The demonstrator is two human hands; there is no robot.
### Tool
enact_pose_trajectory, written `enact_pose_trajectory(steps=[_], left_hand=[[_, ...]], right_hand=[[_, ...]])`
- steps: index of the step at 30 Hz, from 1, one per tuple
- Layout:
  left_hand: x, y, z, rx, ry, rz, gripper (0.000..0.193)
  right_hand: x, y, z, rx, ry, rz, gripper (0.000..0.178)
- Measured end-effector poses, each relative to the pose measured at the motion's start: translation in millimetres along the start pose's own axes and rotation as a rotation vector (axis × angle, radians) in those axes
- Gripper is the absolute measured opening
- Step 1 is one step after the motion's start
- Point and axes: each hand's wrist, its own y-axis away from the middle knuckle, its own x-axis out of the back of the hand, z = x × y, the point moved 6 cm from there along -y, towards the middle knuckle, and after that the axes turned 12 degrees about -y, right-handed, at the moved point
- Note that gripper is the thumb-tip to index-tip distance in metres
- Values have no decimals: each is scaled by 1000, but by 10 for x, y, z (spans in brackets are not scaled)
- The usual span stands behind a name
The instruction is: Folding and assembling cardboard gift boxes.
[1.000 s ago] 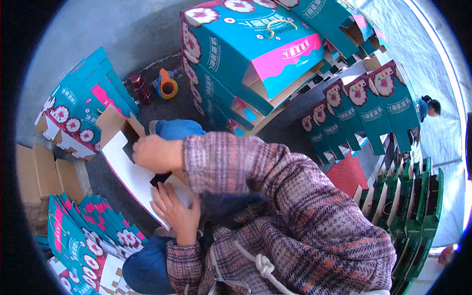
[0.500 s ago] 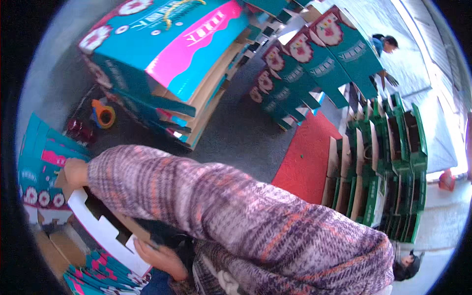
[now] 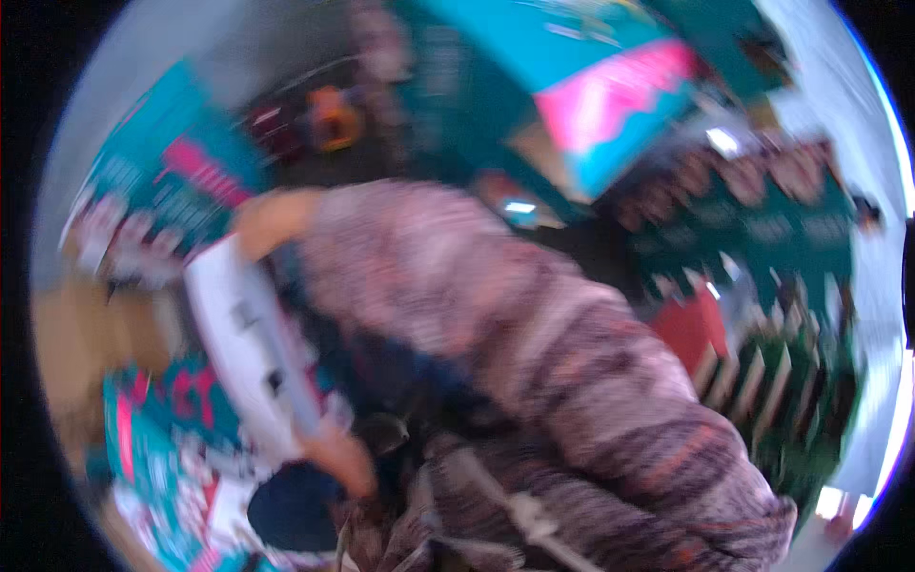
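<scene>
The picture is smeared by motion. A flat white carton blank (image 3: 250,348) with dark slots stands tilted in front of me. My right hand (image 3: 259,214), at the end of a plaid sleeve crossing from the lower right, grips the blank's upper end. My left hand (image 3: 339,461) holds its lower end. Both hands are closed on the blank's edges.
Flat teal and pink cartons (image 3: 167,186) lie at the left, more (image 3: 152,458) at the lower left. Brown cardboard (image 3: 67,334) sits between. A big teal and pink box (image 3: 610,95) is above, an orange tape roll (image 3: 334,119), a red mat (image 3: 691,329), green cartons (image 3: 791,381) at right.
The view swung sharply and blurred. My right hand stays at the blank's upper end and my left has shifted to its lower end; the blank now stands steeper.
</scene>
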Motion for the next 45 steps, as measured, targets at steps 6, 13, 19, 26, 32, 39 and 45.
enact_pose_trajectory(steps=[6, 13, 19, 26, 32, 39, 45], left_hand=[[365, 29, 738, -428, -90, 68, 37], [447, -28, 424, -191, 277, 215, 56], [609, -113, 515, -318, -56, 461, 54], [597, -203, 594, -464, -228, 191, 65], [472, -285, 540, -470, -188, 110, 61], [467, -281, 513, -473, -147, 96, 58], [965, -167, 161, -383, 86, 477, 52]], right_hand=[[293, 351, -760, -318, 477, -186, 50], [116, 63, -811, -440, 610, -183, 52], [11, 23, -937, -441, 717, -153, 78], [-745, 155, -1384, 182, 945, -544, 85], [-834, 151, -1065, 89, 1057, -638, 67], [-892, 100, -1067, 188, 1034, -644, 66], [-501, 2, -1325, -136, 382, -456, 55]])
